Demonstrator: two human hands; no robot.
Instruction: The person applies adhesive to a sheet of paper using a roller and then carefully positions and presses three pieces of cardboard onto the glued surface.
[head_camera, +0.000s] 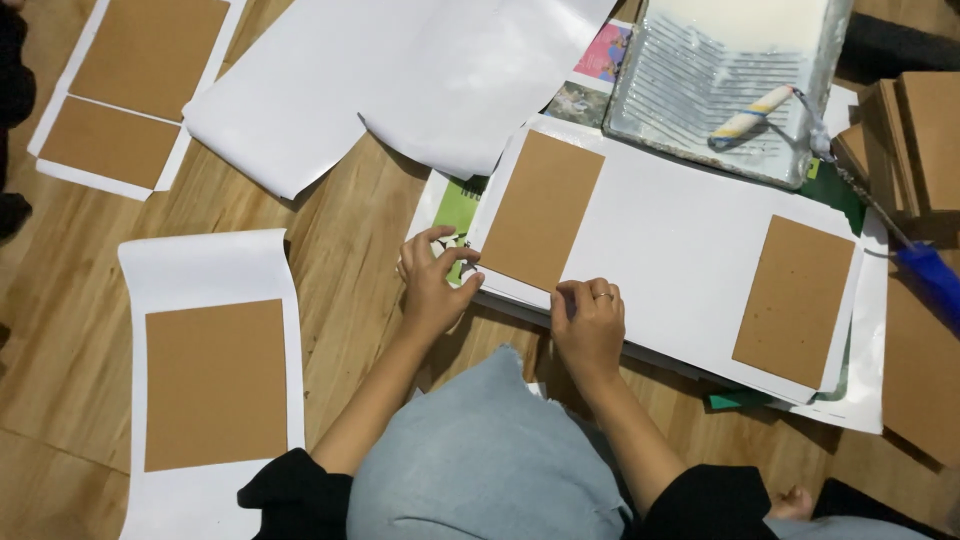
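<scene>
Wood plank floor (350, 250), warm brown, grain visible. Even indoor light, soft shadows. No walls, windows or furniture in frame; work is laid directly on floor.

No packages, labels, signs or screens are showing here; only colourful printed paper sheets (604, 52) are peeking out, pink and green, from beneath the white sheets near the paint tray.
</scene>
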